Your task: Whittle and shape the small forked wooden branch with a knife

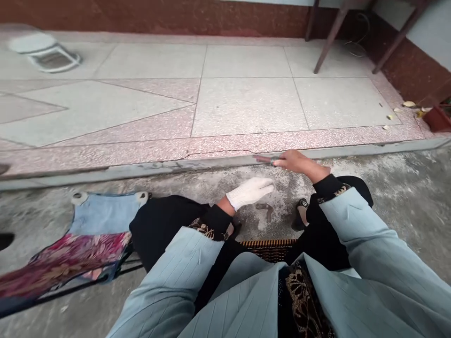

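Note:
My right hand (294,162) is bare and closed around a slim reddish-brown tool (261,158). A greyish ring-like part shows by the fingers, and motion blur hides what kind of tool it is. It points left, over the step's edge. My left hand (251,191) wears a white knitted glove and hovers above the concrete between my knees. Its fingers reach to the right, slightly bent, with nothing visible in them. Below it on the ground lies a small bent brownish piece (267,210) that I cannot identify.
A raised tiled step (246,105) with a pale stone edge runs across in front. A white stool-like object (52,54) stands at far left. Beside my left leg is a fabric folding chair (105,213). Wooden legs (331,40) and a red planter (438,118) are at right.

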Tool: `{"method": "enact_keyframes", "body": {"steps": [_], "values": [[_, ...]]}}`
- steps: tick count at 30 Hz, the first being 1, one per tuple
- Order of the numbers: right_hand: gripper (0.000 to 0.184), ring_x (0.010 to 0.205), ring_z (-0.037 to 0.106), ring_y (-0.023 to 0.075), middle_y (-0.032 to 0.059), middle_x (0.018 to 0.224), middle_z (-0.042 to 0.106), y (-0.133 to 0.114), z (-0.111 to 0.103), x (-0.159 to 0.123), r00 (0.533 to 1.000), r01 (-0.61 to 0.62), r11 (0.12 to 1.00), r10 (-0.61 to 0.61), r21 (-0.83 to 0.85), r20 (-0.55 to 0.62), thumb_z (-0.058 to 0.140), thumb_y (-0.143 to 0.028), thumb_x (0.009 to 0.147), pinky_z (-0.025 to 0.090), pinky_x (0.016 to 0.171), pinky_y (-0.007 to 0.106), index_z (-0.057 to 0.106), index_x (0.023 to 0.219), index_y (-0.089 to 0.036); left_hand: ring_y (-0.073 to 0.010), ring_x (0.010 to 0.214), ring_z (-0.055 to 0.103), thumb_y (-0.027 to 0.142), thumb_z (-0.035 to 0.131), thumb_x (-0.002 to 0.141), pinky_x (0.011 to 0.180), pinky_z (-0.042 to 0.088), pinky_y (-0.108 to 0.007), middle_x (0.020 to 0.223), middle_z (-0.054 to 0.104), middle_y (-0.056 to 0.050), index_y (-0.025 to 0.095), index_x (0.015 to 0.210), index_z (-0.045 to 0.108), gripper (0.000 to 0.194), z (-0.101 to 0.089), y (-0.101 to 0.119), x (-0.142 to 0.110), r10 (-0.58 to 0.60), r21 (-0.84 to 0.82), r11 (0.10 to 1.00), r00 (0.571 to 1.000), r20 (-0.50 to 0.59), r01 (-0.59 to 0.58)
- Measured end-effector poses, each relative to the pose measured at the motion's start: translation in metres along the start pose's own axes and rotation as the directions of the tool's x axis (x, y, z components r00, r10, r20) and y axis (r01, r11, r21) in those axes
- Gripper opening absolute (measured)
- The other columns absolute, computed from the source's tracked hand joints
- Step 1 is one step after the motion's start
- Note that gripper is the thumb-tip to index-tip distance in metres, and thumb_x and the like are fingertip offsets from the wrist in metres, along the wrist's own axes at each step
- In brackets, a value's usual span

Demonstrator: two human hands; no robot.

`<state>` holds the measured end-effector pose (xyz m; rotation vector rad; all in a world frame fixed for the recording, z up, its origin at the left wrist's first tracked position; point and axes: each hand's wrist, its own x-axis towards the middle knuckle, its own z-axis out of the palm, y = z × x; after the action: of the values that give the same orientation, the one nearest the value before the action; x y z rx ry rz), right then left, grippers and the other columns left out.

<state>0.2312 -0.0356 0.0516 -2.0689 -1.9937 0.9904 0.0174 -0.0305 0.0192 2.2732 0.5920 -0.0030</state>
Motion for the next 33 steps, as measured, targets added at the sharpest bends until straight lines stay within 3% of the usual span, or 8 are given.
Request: {"method": "enact_keyframes", "body": {"steps": [3,7,11,16,22,25,27,33], "values": [[0.039,0.054,0.051,0.0136,0.0043,0.058,0.059,0.001,0.001,-0.007,0.909,0.063,0.99,-0.006,-0.124,0.416,0.065,-0.05,0.077,0.034,0.055,0.027,0.068,0.068,-0.012,-0.0133,0.067,0.05,0.036,0.04,0.091,0.064,0.034,-0.024,0.071,0.057,0.0,0.016,0.08,0.062,0.031,-0.003,0.001,-0.001,0.034,0.03,0.999,0.999,0.029,-0.035],[0.039,0.047,0.047,0.0075,-0.0027,0.056,0.059,0.004,-0.004,-0.022,0.544,0.152,0.949,-0.315,0.277,0.778,0.068,-0.052,0.074,0.036,0.051,0.021,0.071,0.081,-0.014,-0.0128,0.071,0.053,0.037,0.044,0.089,0.066,0.038,-0.023,0.078,0.06,0.0,0.016,0.086,0.062,0.029,-0.004,-0.003,-0.003,0.028,-0.199,0.98,1.0,0.001,-0.027],[0.037,0.05,0.047,0.0053,-0.0027,0.065,0.061,0.007,-0.021,-0.03,0.751,0.215,0.746,-0.539,0.63,0.382,0.063,-0.05,0.08,0.037,0.051,0.02,0.067,0.084,-0.014,-0.0109,0.061,0.048,0.043,0.044,0.088,0.059,0.039,-0.022,0.067,0.053,0.001,0.014,0.085,0.057,0.032,0.003,-0.006,0.001,-0.08,-0.508,0.861,0.988,-0.128,0.004],[0.043,0.051,0.047,0.0079,0.003,0.063,0.059,0.004,-0.021,-0.02,0.987,0.141,0.813,-0.163,0.565,-0.012,0.052,-0.051,0.088,0.036,0.05,0.022,0.063,0.074,-0.012,-0.0094,0.055,0.043,0.042,0.04,0.091,0.056,0.036,-0.021,0.063,0.049,0.003,0.016,0.086,0.058,0.033,0.006,0.002,0.002,-0.107,-0.433,0.897,0.994,-0.014,0.091],[0.042,0.058,0.054,0.0157,0.0072,0.065,0.061,-0.002,-0.002,-0.007,0.969,-0.028,0.991,0.058,-0.128,0.241,0.063,-0.052,0.08,0.036,0.056,0.028,0.068,0.074,-0.011,-0.0109,0.065,0.048,0.037,0.041,0.09,0.063,0.036,-0.021,0.071,0.056,0.001,0.017,0.083,0.062,0.03,-0.005,0.007,-0.005,-0.009,-0.117,0.993,0.998,0.06,0.016],[0.042,0.051,0.051,0.0118,0.0028,0.061,0.061,-0.001,0.0,-0.014,0.694,0.131,0.991,-0.097,0.007,0.713,0.068,-0.053,0.074,0.037,0.054,0.026,0.07,0.074,-0.011,-0.0111,0.067,0.05,0.036,0.044,0.088,0.066,0.037,-0.022,0.073,0.057,0.001,0.016,0.081,0.062,0.027,-0.008,0.001,-0.006,-0.001,-0.131,0.991,0.997,0.075,0.011],[0.042,0.05,0.05,0.0091,-0.0008,0.061,0.061,0.0,-0.004,-0.021,0.561,0.173,0.94,-0.338,0.293,0.756,0.068,-0.054,0.074,0.038,0.053,0.024,0.071,0.083,-0.014,-0.0116,0.068,0.05,0.039,0.046,0.087,0.066,0.039,-0.023,0.076,0.058,0.0,0.015,0.082,0.061,0.028,-0.007,-0.003,-0.006,-0.029,-0.226,0.973,0.999,0.034,0.036],[0.039,0.049,0.047,0.0064,-0.0013,0.061,0.059,0.001,-0.022,-0.024,0.871,0.262,0.739,-0.458,0.621,0.177,0.059,-0.051,0.082,0.036,0.05,0.021,0.064,0.073,-0.013,-0.0094,0.057,0.044,0.046,0.039,0.091,0.058,0.038,-0.022,0.067,0.052,0.0,0.013,0.084,0.056,0.038,0.003,-0.005,-0.002,-0.14,-0.495,0.866,0.986,-0.089,0.079]]}}
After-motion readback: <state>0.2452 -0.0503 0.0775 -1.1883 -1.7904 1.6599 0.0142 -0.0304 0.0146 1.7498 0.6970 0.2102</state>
